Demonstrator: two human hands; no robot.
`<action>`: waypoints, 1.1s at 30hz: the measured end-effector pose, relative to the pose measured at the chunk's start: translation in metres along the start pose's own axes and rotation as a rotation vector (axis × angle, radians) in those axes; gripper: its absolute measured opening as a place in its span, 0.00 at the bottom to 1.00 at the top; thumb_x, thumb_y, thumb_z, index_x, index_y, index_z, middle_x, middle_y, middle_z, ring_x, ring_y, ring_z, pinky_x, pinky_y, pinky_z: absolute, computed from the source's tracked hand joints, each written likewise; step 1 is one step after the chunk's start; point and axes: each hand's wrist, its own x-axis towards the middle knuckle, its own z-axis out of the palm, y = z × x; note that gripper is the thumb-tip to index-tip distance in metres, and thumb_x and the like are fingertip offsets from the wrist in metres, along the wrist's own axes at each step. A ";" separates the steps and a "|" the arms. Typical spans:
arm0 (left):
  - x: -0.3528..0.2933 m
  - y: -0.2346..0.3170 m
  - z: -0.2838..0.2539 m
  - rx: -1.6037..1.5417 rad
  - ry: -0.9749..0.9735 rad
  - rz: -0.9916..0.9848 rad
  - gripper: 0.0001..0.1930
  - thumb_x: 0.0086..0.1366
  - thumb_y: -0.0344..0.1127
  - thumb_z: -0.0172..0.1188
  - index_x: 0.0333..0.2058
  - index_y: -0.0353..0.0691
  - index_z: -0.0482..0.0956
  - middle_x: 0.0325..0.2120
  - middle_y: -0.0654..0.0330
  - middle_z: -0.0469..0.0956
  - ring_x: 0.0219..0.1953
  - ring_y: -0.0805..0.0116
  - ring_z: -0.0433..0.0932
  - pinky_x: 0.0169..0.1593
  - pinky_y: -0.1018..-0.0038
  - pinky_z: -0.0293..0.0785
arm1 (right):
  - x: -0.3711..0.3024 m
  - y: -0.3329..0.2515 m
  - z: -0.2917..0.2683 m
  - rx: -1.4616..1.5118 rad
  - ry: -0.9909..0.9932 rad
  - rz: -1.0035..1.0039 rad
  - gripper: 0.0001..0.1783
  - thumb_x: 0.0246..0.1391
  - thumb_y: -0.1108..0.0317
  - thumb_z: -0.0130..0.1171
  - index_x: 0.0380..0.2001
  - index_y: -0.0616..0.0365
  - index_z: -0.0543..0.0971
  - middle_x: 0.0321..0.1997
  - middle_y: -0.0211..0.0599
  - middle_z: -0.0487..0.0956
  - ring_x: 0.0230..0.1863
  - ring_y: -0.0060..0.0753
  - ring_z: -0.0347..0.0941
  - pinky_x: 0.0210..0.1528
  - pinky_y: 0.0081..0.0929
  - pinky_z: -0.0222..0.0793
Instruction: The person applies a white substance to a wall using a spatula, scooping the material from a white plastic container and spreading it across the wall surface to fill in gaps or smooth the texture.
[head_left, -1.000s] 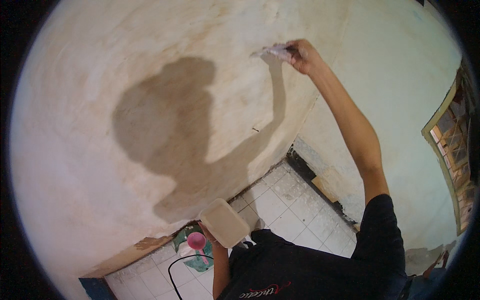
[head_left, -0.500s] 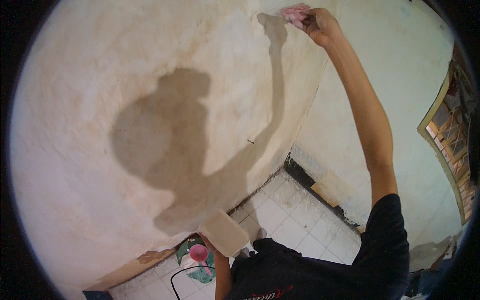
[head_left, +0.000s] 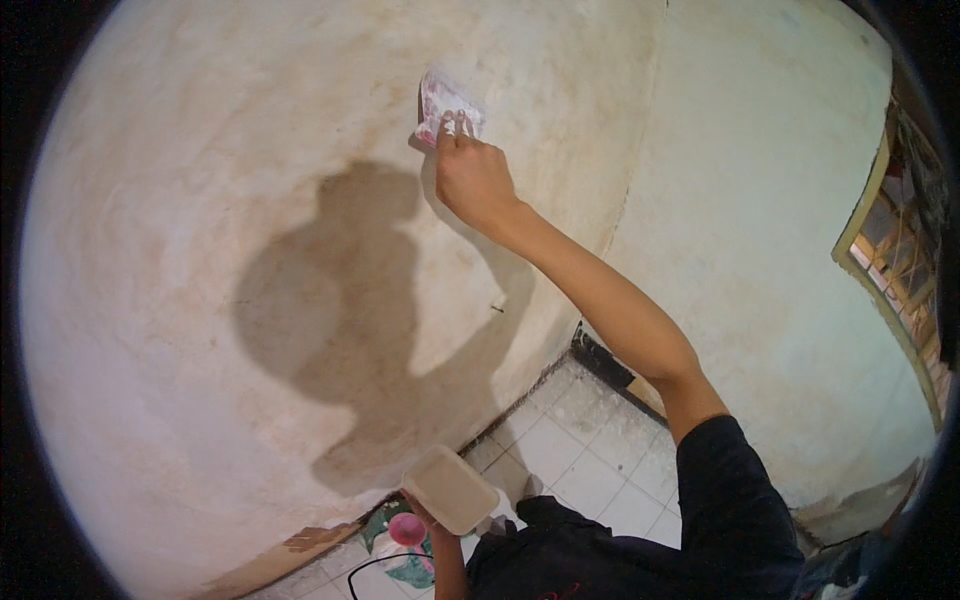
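Note:
My right hand (head_left: 472, 170) reaches up to the wall, its fingers pressing a pink-and-white cloth (head_left: 437, 101) against it. The cloth is spread fairly flat, with whitish smears on it and on the fingertips. Low down, close to my body, my left hand (head_left: 420, 512) grips the side of a beige rectangular tub (head_left: 478, 517). Most of that hand's fingers are hidden by the tub. What the tub holds, if anything, cannot be made out.
The blotchy cream wall (head_left: 150, 250) carries my shadow and a small nail (head_left: 497, 308). A greenish wall (head_left: 760, 220) meets it at a corner, with a barred window (head_left: 895, 250) at right. A pink dipper (head_left: 406, 529) is below on the white tiled floor (head_left: 575, 465).
My right hand has moved left and down across the wall. The cloth, bunched near the corner before, now lies flatter. My left hand and the tub have barely shifted.

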 end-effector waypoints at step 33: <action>-0.005 -0.001 0.013 -0.040 -0.049 -0.013 0.37 0.63 0.68 0.43 0.59 0.45 0.61 0.52 0.58 0.69 0.53 0.59 0.69 0.56 0.60 0.68 | 0.128 0.156 -0.086 1.746 0.014 0.919 0.13 0.55 0.76 0.38 0.35 0.79 0.68 0.35 0.57 0.74 0.33 0.43 0.75 0.36 0.32 0.80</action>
